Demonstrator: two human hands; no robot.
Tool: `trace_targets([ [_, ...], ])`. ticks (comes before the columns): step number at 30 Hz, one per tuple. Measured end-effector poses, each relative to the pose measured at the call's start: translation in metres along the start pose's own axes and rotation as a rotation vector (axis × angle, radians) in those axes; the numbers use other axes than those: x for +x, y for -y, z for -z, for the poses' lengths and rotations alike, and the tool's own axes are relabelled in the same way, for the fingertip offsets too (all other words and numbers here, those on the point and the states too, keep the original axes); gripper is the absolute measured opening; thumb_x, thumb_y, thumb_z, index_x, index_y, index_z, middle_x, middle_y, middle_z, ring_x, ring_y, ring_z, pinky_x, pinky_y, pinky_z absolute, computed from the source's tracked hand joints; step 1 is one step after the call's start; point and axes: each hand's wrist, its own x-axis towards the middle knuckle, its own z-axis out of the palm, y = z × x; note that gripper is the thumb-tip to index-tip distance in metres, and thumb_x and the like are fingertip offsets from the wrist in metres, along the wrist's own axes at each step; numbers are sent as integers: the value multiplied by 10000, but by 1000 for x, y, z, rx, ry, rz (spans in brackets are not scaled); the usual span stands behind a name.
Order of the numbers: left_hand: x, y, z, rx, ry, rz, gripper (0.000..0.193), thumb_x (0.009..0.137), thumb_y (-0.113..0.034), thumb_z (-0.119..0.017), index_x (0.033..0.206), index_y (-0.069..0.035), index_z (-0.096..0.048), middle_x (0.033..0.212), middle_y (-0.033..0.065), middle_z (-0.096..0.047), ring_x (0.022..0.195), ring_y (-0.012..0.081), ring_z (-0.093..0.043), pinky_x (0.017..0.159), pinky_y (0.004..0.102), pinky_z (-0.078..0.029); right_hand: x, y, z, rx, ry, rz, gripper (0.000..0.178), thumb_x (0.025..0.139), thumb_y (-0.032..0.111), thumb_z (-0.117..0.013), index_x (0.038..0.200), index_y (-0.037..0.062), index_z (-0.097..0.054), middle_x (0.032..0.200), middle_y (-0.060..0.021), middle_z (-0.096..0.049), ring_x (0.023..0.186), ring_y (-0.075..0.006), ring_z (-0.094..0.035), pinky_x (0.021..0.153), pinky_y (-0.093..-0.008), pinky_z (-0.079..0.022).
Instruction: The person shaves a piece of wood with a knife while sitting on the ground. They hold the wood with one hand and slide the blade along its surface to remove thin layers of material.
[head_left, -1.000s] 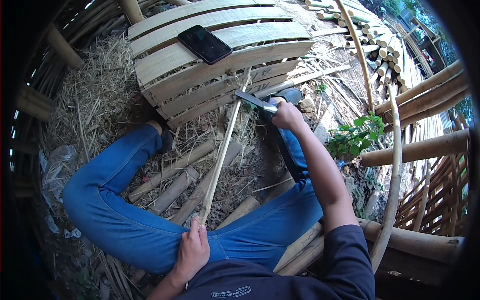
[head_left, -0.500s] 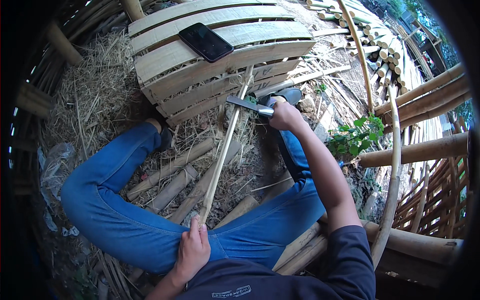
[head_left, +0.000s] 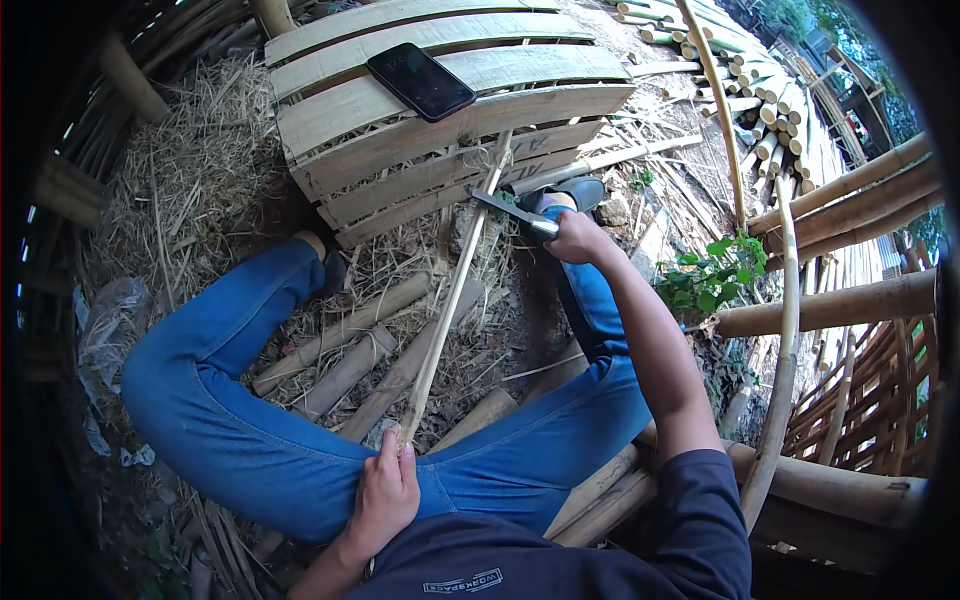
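Observation:
My left hand (head_left: 387, 488) is closed by my lap around the near end of a long, pale bamboo strip (head_left: 447, 318). The strip slants away from me, its far end reaching the slatted wooden crate (head_left: 400, 165). In my right hand (head_left: 580, 240) is a knife (head_left: 512, 209) with a grey metal blade. Its blade lies across the far part of the strip and appears to touch it. My fingers hide most of the knife's handle. On the crate's top slats lies a black phone (head_left: 421, 82).
Short bamboo pieces (head_left: 345, 374) and fibrous shavings (head_left: 205, 165) cover the ground between and beside my legs. Bamboo poles are stacked (head_left: 775, 120) at the far right. A leafy plant (head_left: 712, 275) and a bamboo rail (head_left: 840, 302) stand to my right.
The knife has turned in my right hand, so its blade looks narrower and more tilted. My left hand stays on the strip. The view has shifted slightly.

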Motion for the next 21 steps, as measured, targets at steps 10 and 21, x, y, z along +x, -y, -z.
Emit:
trace_targets([
  [10,-2,1,1,20,6,14,366,997,-201,-435,1250,61,-469,870,284,-613,830,476,-565,757,522,-423,21,5,-14,110,-167,-129,373,757,197,-621,1027,-60,-638,1047,-295,-646,1006,-397,-637,904,-428,-508],
  [21,9,17,6,-228,84,-10,317,986,-158,-452,1216,60,-463,789,280,-605,752,470,-595,638,493,-444,-93,48,-22,430,-139,185,247,819,208,-696,855,-13,-591,668,-195,-604,625,-353,-612,612,-412,-463],
])
